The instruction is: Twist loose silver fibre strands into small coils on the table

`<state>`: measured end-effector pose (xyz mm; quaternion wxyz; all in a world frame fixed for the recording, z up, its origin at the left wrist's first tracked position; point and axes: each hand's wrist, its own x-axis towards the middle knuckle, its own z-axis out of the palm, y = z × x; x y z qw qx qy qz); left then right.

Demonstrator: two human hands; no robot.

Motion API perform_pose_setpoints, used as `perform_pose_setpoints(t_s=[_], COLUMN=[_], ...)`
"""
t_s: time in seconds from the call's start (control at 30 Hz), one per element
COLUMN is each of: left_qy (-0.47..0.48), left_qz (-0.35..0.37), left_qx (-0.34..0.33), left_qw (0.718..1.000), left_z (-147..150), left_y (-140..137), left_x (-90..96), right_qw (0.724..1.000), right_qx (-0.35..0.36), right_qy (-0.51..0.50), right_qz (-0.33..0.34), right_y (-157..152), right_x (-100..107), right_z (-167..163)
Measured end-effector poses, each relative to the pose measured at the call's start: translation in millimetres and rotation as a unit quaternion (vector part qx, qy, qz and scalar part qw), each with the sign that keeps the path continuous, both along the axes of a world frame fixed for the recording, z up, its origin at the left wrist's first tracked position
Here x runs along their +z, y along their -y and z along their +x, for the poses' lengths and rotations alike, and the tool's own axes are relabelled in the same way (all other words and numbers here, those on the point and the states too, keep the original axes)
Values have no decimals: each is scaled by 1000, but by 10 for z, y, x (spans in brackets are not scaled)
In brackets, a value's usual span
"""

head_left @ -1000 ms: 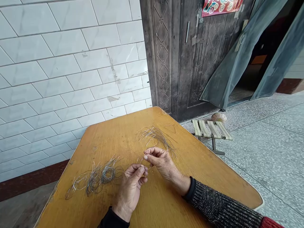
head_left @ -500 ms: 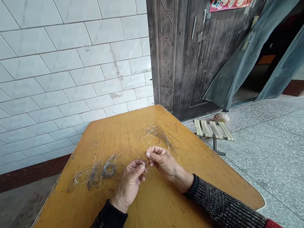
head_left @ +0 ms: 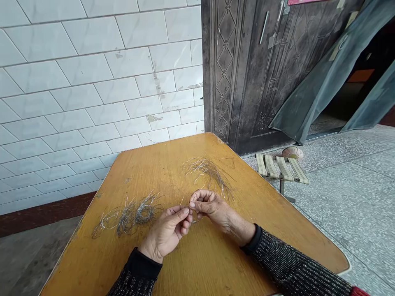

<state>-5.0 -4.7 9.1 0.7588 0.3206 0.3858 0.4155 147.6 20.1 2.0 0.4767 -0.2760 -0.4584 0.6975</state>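
Over the middle of the wooden table (head_left: 210, 255), my left hand (head_left: 168, 232) and my right hand (head_left: 212, 209) meet fingertip to fingertip. Both are closed in a pinch on a thin wire (head_left: 195, 221), which shows as a small curve just below the fingers; most of it is hidden. To the left of my left hand lie several coiled bundles of wire (head_left: 144, 211). Beyond my right hand rests a loose spread of straighter wire pieces (head_left: 212, 170).
A white tiled wall (head_left: 92, 90) borders the table's far left side. Behind its far end stands a dark carved door (head_left: 247, 82) with a grey-green curtain (head_left: 321, 86). On the right, a folding stool (head_left: 282, 167) with striped straps sits on the speckled floor (head_left: 348, 189).
My hands have come closer, and the fingertips now touch. My left wrist has turned a little flatter. The camera view has shifted slightly.
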Motion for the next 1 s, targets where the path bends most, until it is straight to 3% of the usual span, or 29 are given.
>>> perform_pose_setpoints(t_s=[0.4, 0.6, 0.8, 1.0], left_qy=[24, 49, 76, 85], left_qz=[15, 5, -21, -16], left_qx=[115, 136, 179, 201], left_qw=[993, 989, 981, 976], left_z=[94, 110, 83, 69], left_y=[4, 14, -10, -15], left_x=[-9, -13, -9, -16], right_qw=[995, 993, 979, 994], right_qx=[-104, -114, -190, -89], right_qy=[-1, -15, -46, 58], right_qz=[8, -12, -48, -11], right_y=[-7, -9, -86, -11], right_x=[2, 10, 14, 39], right_z=[-35, -20, 81, 0])
